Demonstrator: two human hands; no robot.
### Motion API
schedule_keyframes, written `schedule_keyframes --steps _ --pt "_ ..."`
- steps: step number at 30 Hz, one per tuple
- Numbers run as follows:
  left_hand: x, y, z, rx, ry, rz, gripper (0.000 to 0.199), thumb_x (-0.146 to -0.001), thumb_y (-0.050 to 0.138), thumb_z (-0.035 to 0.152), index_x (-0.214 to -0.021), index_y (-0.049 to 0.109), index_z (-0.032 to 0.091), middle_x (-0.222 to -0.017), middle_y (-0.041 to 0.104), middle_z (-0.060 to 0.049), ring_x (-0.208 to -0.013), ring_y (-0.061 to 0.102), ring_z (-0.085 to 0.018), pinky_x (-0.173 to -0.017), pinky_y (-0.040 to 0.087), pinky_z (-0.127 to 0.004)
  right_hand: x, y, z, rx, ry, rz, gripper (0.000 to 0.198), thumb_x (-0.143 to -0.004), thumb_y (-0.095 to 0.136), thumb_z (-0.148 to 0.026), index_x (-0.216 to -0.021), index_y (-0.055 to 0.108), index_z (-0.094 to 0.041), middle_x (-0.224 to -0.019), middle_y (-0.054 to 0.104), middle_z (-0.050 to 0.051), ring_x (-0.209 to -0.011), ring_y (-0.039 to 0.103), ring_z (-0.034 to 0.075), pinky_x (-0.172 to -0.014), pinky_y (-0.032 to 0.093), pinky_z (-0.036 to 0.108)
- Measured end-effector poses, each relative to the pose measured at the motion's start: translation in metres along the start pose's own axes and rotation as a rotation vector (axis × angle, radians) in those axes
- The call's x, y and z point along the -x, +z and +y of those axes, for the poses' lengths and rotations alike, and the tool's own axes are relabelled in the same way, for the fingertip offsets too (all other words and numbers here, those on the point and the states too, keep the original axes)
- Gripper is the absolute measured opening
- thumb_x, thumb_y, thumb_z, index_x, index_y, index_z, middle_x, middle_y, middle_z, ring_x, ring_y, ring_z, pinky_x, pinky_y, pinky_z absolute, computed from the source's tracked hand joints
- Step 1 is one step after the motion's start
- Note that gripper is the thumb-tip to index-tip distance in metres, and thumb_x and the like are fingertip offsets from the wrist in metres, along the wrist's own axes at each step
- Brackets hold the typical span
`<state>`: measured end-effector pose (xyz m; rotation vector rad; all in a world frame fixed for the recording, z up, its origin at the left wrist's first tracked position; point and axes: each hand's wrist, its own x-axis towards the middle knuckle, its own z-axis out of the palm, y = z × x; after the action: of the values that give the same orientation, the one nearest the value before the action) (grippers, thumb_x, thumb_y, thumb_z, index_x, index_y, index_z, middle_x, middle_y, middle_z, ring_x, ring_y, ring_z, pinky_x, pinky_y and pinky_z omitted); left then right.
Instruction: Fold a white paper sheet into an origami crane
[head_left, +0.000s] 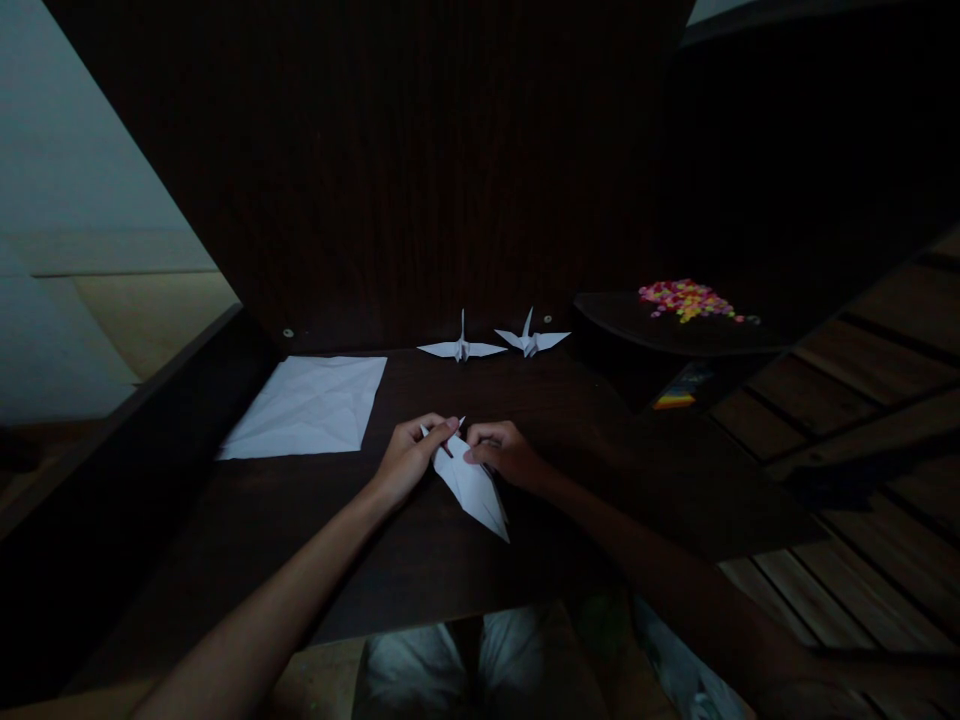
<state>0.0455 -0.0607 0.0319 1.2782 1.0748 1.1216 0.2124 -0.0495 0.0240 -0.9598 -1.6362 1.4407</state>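
Note:
A partly folded white origami paper is held between my two hands, a little above the dark desk top or resting on it; I cannot tell which. My left hand pinches its far left end, where narrow points stick out. On the right edge, my right hand grips the same paper with thumb and bent fingers. The paper's wide pointed end faces my body. Behind my hands stand two finished paper cranes, one in the middle and one to its right, wings spread.
A creased white paper sheet lies at the left of the desk. Small colourful pieces are heaped on a rounded dark shelf at the right. A tall dark panel closes off the back, and a raised side board borders the left.

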Motion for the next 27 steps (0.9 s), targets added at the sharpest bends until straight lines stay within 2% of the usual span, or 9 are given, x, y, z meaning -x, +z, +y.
schedule_keyframes --steps 8,18,27 --pt "0.002 -0.0026 0.0039 -0.109 0.047 0.03 0.033 -0.073 0.069 0.046 -0.063 0.065 0.015 -0.058 0.056 0.002 -0.054 0.046 -0.01 -0.053 0.033 -0.022 -0.0004 -0.0001 0.0001 -0.002 -0.005 0.005 0.015 -0.06 0.062 -0.023 -0.051 0.051 -0.017 -0.047 0.042 -0.008 -0.047 0.037 0.008 -0.048 0.027 0.022" --pt "0.0035 -0.0051 0.0063 -0.176 0.137 -0.046 0.031 -0.07 0.072 0.045 -0.064 0.065 0.016 -0.059 0.056 0.002 -0.053 0.044 -0.01 -0.051 0.032 -0.022 0.0024 0.001 -0.0005 -0.011 -0.002 -0.052 0.018 -0.06 0.061 -0.023 -0.05 0.048 -0.017 -0.048 0.042 -0.008 -0.05 0.036 0.008 -0.05 0.028 0.022" --pt "0.0031 -0.0014 0.0041 -0.057 0.062 -0.042 0.029 -0.067 0.075 0.043 -0.068 0.067 0.015 -0.058 0.06 0.001 -0.054 0.05 -0.011 -0.052 0.036 -0.022 0.0017 0.0005 0.0033 -0.037 0.002 -0.065 0.017 -0.059 0.061 -0.022 -0.049 0.048 -0.017 -0.049 0.04 -0.007 -0.05 0.034 0.008 -0.05 0.027 0.022"
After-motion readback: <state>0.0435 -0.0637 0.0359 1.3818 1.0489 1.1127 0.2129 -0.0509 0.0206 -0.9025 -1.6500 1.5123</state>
